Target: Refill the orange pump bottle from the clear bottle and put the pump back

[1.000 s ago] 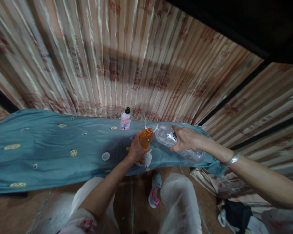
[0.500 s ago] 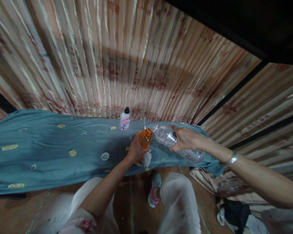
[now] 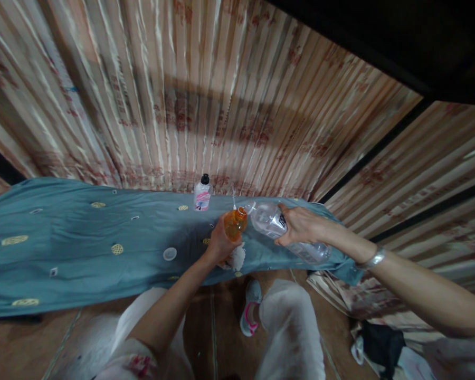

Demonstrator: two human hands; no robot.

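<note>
head view, looking down: the left hand (image 3: 218,244) is wrapped around a small orange translucent plastic bottle (image 3: 234,224) just right of the frame's centre, fingers closed about its lower body so its open neck points up and to the right. the right hand (image 3: 301,226) grips a large clear plastic bottle with a dark label (image 3: 279,228), fingers curled over its middle, and holds it tipped nearly flat, its mouth brought right up to the orange bottle's neck. the tilt and the meeting of the two mouths look suited to passing liquid from the clear bottle into the orange one, though no stream can be made out. a crumpled white cloth (image 3: 236,258) sits under the left hand, touching it. both bottles hang just above the near edge of a desk covered in a blue-grey patterned cloth (image 3: 83,248). the left forearm rises from the lower middle of the frame, wrist bent inward; the right arm comes in from the right edge, nearly straight, with a silver bracelet (image 3: 374,259) at the wrist. a small white bottle with a black cap and pink label (image 3: 202,194) stands upright at the far edge of the desk, well apart from the hands.
</note>
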